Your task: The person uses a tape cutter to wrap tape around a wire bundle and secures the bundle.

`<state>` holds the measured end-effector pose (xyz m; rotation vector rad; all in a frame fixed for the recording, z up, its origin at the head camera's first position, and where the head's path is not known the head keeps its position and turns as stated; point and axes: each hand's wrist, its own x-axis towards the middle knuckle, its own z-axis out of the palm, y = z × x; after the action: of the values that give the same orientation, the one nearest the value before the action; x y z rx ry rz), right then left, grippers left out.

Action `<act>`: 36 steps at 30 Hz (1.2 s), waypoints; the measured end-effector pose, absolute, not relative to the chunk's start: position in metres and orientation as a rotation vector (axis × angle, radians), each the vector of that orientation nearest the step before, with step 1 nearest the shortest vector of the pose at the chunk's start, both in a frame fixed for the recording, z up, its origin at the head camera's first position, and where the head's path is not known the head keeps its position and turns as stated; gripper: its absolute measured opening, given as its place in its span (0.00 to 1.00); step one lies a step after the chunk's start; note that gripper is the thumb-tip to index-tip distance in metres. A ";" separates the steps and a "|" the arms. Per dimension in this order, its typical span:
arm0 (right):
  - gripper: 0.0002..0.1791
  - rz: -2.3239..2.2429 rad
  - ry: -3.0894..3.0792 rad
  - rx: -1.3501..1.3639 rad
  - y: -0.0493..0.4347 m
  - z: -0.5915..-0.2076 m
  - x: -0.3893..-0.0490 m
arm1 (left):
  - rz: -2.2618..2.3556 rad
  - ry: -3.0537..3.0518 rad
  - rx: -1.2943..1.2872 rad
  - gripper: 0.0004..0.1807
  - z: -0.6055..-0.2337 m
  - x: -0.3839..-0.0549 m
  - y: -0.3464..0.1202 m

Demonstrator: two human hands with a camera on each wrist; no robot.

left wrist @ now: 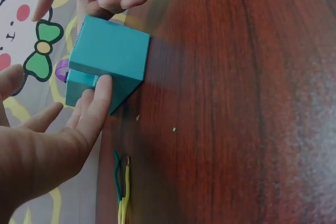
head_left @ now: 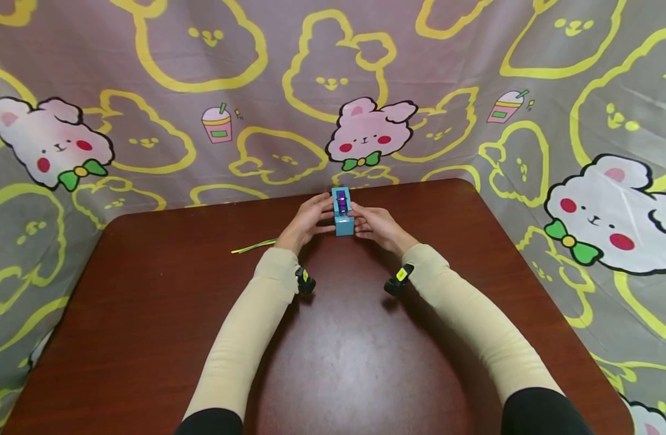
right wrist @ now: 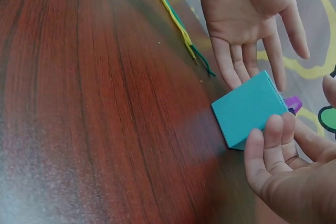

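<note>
- Bunny-print cloth (head_left: pixel 365 136) hangs behind a dark wooden table (head_left: pixel 164 314), kind of a little booth setup.
- Blue-green tape dispenser (head_left: pixel 344 227) (pretty sure that's what it is, going by the toothed edge) is by the table's far side, between the two hands. Purple wheel (head_left: pixel 342 202) sits in its top.
- Left hand (head_left: pixel 308 219): fingers mostly straight and spread, one fingertip touching the dispenser's side, thumb well away. Not wrapped round anything.
- Right hand (head_left: pixel 381 226): fingers loosely bent up against the other side, thumb apart from it. Looks like a light touch, no real pinch that I can see.
- Green and yellow wires (head_left: pixel 253 246) lie off to the left, nobody touching them.
- My guess on the step: positioning or steadying the dispenser rather than pulling tape.
- Next move, imo: needs either a firmer hold from both sides to shift it, or just an easy release if it's placed right.
</note>
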<state>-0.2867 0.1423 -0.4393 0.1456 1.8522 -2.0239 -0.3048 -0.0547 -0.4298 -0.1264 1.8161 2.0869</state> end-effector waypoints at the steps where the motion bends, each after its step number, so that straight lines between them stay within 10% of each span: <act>1: 0.30 -2.020 1.860 0.145 0.142 -0.440 -0.287 | 2.084 1.824 -0.118 0.33 -0.431 -0.305 -0.054; 36: 0.17 -1.813 2.169 0.098 0.132 -0.436 -0.298 | 1.982 2.025 -0.192 0.31 -0.439 -0.310 -0.045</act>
<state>-0.2976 0.1321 -0.4356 0.0983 2.1694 -1.8125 -0.3102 -0.0451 -0.4389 -0.1920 2.0254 1.9818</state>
